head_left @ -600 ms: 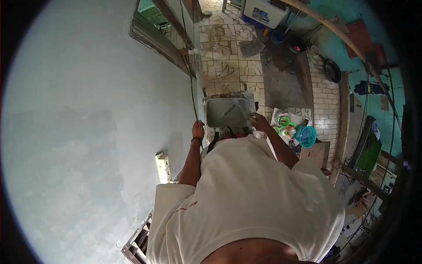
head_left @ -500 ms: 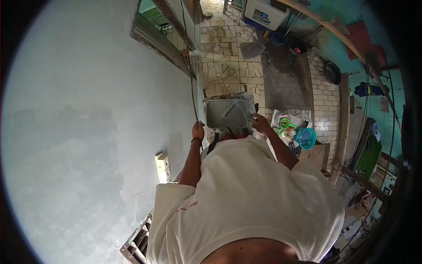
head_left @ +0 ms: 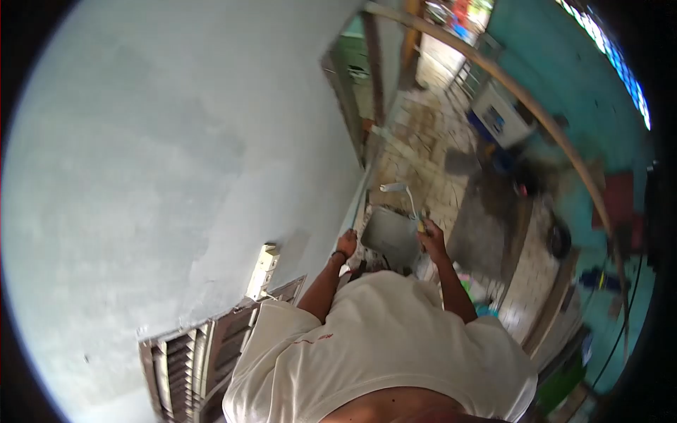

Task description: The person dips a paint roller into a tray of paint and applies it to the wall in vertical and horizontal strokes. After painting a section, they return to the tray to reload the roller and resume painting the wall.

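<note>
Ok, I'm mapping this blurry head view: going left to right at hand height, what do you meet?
Grey wall → switch box on the wall → left hand → grey paint tray → right hand, holding a paint roller above the tray → dark floor patch → teal wall.

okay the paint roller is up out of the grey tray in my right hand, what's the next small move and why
Probably swing the paint roller left to the pale grey wall. The right hand holds it above the grey tray, while the left hand sits near the tray's edge.
</note>
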Motion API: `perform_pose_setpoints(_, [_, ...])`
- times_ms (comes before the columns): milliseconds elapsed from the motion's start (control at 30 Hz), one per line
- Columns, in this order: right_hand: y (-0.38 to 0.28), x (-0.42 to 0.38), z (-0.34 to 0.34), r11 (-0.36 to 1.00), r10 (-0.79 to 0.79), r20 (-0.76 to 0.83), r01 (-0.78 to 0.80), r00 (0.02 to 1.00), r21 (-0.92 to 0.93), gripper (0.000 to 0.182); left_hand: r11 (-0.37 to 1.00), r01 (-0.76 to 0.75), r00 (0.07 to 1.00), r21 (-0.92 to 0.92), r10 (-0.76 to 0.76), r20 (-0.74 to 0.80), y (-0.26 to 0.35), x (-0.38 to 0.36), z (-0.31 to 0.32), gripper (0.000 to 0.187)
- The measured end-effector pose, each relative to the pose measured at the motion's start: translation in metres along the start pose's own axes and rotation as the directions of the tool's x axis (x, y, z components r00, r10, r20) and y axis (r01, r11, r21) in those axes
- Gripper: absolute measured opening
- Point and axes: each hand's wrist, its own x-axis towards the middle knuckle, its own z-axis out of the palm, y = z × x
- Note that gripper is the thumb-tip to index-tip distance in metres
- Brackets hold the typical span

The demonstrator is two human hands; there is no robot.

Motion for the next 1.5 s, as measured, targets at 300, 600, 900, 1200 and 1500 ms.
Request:
perform_pose_setpoints(300, [-0.145,0.082,0.146,0.647,-0.673,0.390,0.755,0.629,-0.101,0.068,0.949,0.100,0.979,-0.300,-0.147,-0.139,-0.001,-0.018,-0.001,0.033])
perform_pose_setpoints(600, [-0.258,0.123,0.268,0.383,-0.796,0.513,0.924,0.321,0.015,0.055,0.946,-0.234,0.732,-0.224,0.020,-0.681,0.038,-0.047,-0.129,0.030])
perform_pose_setpoints(900, [-0.416,0.127,0.319,0.279,-0.917,0.363,0.913,0.162,0.298,0.058,0.942,-0.053,0.028,0.330,0.332,-0.943,0.089,-0.180,-0.304,0.034])
perform_pose_setpoints(1200, [-0.647,0.042,0.358,0.019,-0.962,0.250,0.883,-0.113,0.469,0.060,0.903,0.047,-0.222,0.428,0.427,-0.877,0.110,-0.216,-0.339,0.043])
perform_pose_setpoints(1500, [-0.845,-0.028,0.405,-0.319,-0.923,0.136,0.914,-0.359,0.249,0.056,0.898,0.152,-0.283,0.414,0.440,-0.852,0.121,-0.228,-0.363,0.050])
